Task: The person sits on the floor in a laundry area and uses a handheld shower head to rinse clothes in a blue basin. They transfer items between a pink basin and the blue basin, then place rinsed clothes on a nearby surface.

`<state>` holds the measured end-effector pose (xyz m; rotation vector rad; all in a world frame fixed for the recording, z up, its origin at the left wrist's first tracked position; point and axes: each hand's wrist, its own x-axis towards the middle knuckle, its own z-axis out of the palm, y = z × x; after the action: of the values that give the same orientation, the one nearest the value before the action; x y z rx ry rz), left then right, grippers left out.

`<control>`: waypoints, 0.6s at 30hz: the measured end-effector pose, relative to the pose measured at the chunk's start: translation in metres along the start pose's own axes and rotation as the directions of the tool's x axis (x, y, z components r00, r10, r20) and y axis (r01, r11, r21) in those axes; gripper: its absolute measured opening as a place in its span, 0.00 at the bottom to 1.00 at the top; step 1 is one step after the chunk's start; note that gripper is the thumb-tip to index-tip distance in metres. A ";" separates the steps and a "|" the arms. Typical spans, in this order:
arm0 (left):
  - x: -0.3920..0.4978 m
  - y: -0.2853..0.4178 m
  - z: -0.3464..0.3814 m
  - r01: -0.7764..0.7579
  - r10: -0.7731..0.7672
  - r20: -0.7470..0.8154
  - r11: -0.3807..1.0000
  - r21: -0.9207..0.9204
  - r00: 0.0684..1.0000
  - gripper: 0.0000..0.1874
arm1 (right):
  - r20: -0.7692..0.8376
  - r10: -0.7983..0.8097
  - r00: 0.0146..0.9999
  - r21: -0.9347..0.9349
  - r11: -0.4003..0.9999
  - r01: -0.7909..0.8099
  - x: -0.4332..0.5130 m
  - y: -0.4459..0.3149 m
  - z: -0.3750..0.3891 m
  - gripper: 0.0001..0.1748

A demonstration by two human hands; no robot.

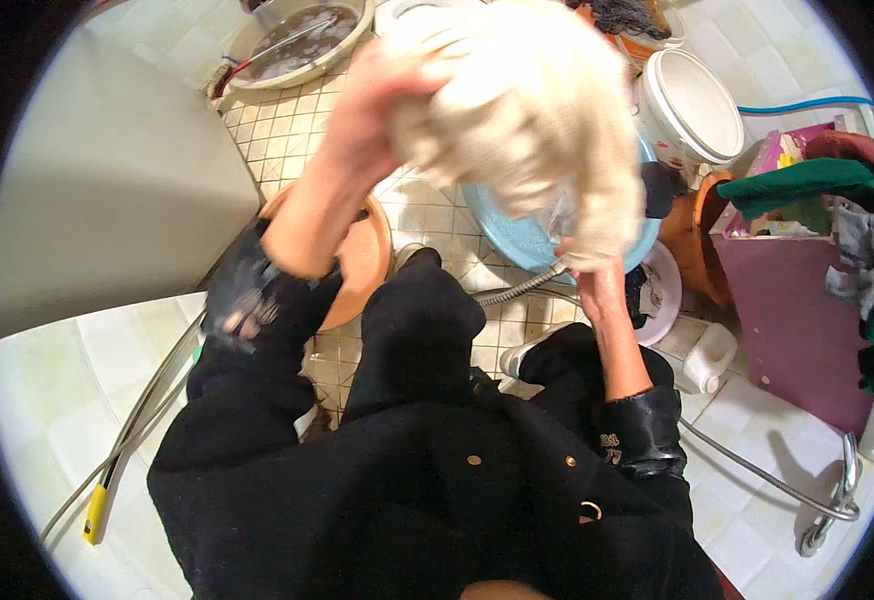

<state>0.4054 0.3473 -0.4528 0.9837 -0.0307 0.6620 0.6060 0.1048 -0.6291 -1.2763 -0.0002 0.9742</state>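
Observation:
A bulky cream cloth (pixel 527 112), blurred by motion, is held up over a light blue basin (pixel 516 240) on the floor. My left hand (pixel 403 105) grips its left side, the arm raised. At the cloth's lower right end, my right hand (pixel 591 281) is on the fabric, with its fingers mostly covered. A metal shower hose (pixel 519 290) runs close by my right hand; whether the hand touches it I cannot tell. The cloth hides much of the basin, where something translucent shows beneath it.
An orange basin (pixel 366 277) stands at my left knee. Further off is a tub of murky water (pixel 294 49). On the right are a lidded white bucket (pixel 688 105), a pale basin (pixel 662 296), a white jug (pixel 699 352) and a purple cabinet (pixel 789 322) draped with cloths. A wall tap (pixel 831 502) holds the hose.

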 end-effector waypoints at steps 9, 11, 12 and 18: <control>-0.022 -0.064 -0.189 0.646 -0.377 -0.526 0.387 0.658 0.762 0.29 | 0.018 0.059 0.998 -0.103 0.993 -0.057 -0.020 -0.020 0.026 0.13; -0.080 -0.074 -0.273 0.788 -0.241 -0.766 0.361 0.499 0.595 0.28 | -0.008 0.102 0.995 -0.118 0.988 -0.102 -0.025 -0.021 0.030 0.14; -0.118 -0.090 -0.307 0.847 -0.164 -0.855 0.318 0.426 0.491 0.28 | 0.004 0.124 0.992 -0.106 0.987 -0.123 -0.025 -0.020 0.029 0.15; -0.244 -0.160 -0.373 0.887 0.098 -0.903 -0.258 0.383 0.418 0.37 | -0.027 0.184 0.982 -0.094 0.978 -0.186 -0.013 -0.011 0.025 0.13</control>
<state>0.1955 0.4542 -0.8630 1.9031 1.9098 -0.0089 0.5923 0.1168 -0.6054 -1.3920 0.0889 1.1334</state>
